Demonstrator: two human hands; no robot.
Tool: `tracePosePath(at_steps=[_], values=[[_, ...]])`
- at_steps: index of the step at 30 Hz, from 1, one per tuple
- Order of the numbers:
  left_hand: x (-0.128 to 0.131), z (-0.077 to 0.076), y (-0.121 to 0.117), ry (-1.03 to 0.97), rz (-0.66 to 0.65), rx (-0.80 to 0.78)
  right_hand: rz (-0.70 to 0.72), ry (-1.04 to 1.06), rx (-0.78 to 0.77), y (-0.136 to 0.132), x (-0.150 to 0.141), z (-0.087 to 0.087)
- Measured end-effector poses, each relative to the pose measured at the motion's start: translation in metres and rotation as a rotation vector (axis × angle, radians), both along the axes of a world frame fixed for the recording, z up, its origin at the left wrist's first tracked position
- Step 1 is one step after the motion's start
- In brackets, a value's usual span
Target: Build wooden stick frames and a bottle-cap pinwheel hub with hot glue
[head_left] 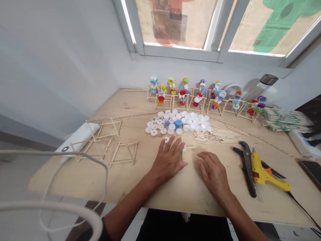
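The left hand (168, 161) and right hand (213, 173) lie open and apart on the plywood worktop (105, 182) — the left just below the heap of white bottle caps (173, 122), its fingertips touching a loose cap (166, 139) — the right empty, farther below that heap.

A double window (213, 30) is rising well beyond the right grip (214, 174), with a patterned sheet (175, 23) covering its panes and daylight leaking along the edges. A pale grey wall (62, 67) is running along the far left of the left grip (168, 160). A plywood bench (75, 177) is spreading beneath both, and a pale floor (120, 217) is showing past its near edge.
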State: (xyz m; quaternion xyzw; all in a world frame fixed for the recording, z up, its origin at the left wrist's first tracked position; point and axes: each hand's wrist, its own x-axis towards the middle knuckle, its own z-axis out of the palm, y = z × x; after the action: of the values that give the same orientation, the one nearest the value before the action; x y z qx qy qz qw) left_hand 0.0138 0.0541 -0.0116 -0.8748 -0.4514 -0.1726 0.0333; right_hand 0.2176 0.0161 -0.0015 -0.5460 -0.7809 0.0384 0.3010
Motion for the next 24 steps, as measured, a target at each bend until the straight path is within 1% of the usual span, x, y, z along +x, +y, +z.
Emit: tracePosePath(at_steps=[3, 8, 12, 17, 24], values=[[0.001, -0.006, -0.001, 0.017, -0.008, -0.012, -0.005, 0.037, 0.024, -0.005, -0.002, -0.005], [0.002, -0.012, -0.001, 0.009, -0.004, -0.02, -0.02, 0.1, 0.052, -0.006, -0.002, -0.01], [0.003, -0.013, -0.001, -0.001, 0.005, -0.03, -0.03, 0.137, 0.075, -0.006, -0.001, -0.015], [0.003, -0.014, -0.001, -0.001, 0.012, -0.062, -0.029, 0.159, 0.071, -0.004, 0.0, -0.021], [0.002, -0.013, -0.001, -0.014, -0.006, -0.06, -0.036, 0.198, 0.056, -0.001, 0.001, -0.026]])
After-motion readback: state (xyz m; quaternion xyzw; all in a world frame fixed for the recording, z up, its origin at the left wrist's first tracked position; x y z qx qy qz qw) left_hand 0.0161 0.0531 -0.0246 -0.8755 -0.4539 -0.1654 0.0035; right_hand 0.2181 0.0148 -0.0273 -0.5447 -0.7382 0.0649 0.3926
